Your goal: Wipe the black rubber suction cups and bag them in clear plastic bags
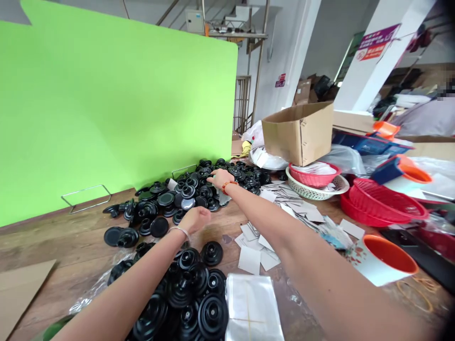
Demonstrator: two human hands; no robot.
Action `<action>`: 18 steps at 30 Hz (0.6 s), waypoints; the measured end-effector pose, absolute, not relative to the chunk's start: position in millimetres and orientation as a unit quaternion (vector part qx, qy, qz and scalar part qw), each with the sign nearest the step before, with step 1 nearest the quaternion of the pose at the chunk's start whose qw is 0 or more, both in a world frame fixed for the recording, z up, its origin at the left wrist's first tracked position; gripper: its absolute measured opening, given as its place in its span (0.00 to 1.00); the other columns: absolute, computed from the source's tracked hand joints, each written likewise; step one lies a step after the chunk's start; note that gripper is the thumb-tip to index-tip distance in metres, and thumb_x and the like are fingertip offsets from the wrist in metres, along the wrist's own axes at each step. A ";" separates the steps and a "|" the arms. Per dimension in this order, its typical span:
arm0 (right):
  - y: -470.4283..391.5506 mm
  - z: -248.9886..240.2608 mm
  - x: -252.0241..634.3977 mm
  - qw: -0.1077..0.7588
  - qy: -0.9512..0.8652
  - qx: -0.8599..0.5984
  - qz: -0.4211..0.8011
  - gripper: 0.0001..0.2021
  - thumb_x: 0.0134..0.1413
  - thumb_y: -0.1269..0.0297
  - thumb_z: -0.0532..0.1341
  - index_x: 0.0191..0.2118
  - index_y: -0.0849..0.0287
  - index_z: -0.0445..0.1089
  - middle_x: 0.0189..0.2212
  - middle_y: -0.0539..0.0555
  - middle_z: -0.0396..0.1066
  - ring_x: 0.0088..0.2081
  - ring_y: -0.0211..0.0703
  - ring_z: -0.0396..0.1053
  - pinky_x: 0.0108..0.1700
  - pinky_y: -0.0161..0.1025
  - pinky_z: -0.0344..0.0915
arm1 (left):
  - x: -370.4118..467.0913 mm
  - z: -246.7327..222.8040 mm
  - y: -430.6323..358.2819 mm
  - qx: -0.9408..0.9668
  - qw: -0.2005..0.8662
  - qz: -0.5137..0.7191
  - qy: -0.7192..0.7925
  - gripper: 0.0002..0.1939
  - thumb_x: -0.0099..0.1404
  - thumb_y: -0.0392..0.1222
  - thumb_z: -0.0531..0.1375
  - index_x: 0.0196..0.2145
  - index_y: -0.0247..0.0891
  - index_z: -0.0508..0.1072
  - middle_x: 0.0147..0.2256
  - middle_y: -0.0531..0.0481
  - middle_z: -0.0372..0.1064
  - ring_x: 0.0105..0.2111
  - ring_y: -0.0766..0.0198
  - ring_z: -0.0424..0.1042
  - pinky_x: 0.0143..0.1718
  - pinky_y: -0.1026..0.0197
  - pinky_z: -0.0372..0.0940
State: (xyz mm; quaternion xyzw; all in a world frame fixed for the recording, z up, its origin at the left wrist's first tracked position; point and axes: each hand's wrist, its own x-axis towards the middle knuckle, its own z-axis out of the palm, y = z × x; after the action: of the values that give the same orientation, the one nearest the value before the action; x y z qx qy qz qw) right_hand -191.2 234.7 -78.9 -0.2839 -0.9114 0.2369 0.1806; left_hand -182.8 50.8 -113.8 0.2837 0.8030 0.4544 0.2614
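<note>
1. Black round parts (pixel 188 191) lie heaped on the table (pixel 85 232) by the green panel (pixel 124 94).
2. The right hand (pixel 222 177) reaches over them; whether its fingers hold one cannot be told.
3. The left hand (pixel 196 219) curls narrow, any hold hidden.

A brown wooden tabletop (pixel 80 244) gives passage at left. An upright bright-green panel (pixel 142 94) blocks reach behind heaped round black plastic parts (pixel 188 192).
</note>
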 end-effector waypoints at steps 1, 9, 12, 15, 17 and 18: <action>235.9 -79.0 -190.1 0.188 -0.905 -0.291 0.246 0.19 0.48 0.53 0.63 0.45 0.56 0.75 0.44 0.57 0.76 0.46 0.50 0.73 0.45 0.38 0.65 | -185.7 -113.1 54.4 0.266 0.271 0.464 0.800 0.17 0.66 0.44 0.59 0.51 0.36 0.68 0.50 0.44 0.68 0.44 0.55 0.71 0.43 0.48 0.69; 219.7 -79.6 -123.4 0.234 -0.903 -0.174 0.317 0.18 0.54 0.54 0.58 0.45 0.60 0.74 0.43 0.54 0.76 0.45 0.43 0.72 0.48 0.35 0.64 | -179.8 -98.7 64.6 0.164 0.365 0.646 0.650 0.19 0.68 0.50 0.54 0.49 0.34 0.68 0.42 0.43 0.72 0.38 0.60 0.75 0.40 0.53 0.72; 208.1 -76.7 -86.1 0.196 -0.915 -0.070 0.344 0.13 0.48 0.60 0.64 0.39 0.58 0.77 0.37 0.49 0.77 0.39 0.39 0.73 0.44 0.32 0.65 | -166.8 -90.1 56.7 0.171 0.409 0.684 0.579 0.13 0.67 0.43 0.57 0.47 0.34 0.70 0.40 0.43 0.74 0.38 0.62 0.75 0.44 0.55 0.71; 197.9 -73.2 -53.4 0.231 -0.878 -0.081 0.412 0.13 0.48 0.59 0.65 0.40 0.59 0.76 0.36 0.52 0.76 0.36 0.41 0.72 0.42 0.35 0.67 | -150.0 -86.3 41.7 0.170 0.441 0.695 0.543 0.15 0.63 0.35 0.62 0.48 0.35 0.70 0.42 0.43 0.75 0.39 0.61 0.75 0.44 0.53 0.72; 186.1 -72.0 -35.0 0.311 -0.815 -0.144 0.467 0.14 0.55 0.55 0.60 0.40 0.61 0.74 0.34 0.54 0.76 0.34 0.42 0.72 0.40 0.39 0.67 | -134.2 -86.8 31.3 0.169 0.448 0.696 0.535 0.19 0.58 0.34 0.66 0.48 0.35 0.70 0.42 0.43 0.75 0.38 0.59 0.75 0.42 0.54 0.72; 177.8 -72.2 -26.5 0.341 -0.793 -0.150 0.482 0.16 0.59 0.54 0.56 0.39 0.61 0.74 0.34 0.55 0.75 0.35 0.42 0.71 0.40 0.40 0.67 | -124.5 -87.5 26.8 0.171 0.447 0.697 0.534 0.20 0.55 0.34 0.68 0.46 0.35 0.71 0.41 0.43 0.75 0.38 0.59 0.75 0.40 0.55 0.72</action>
State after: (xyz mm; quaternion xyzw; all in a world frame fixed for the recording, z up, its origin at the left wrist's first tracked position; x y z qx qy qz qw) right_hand -26.5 177.8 -72.2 -0.1500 -0.7930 0.4820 0.3412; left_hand -124.5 26.8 -87.5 0.1707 0.5343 0.6968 0.4471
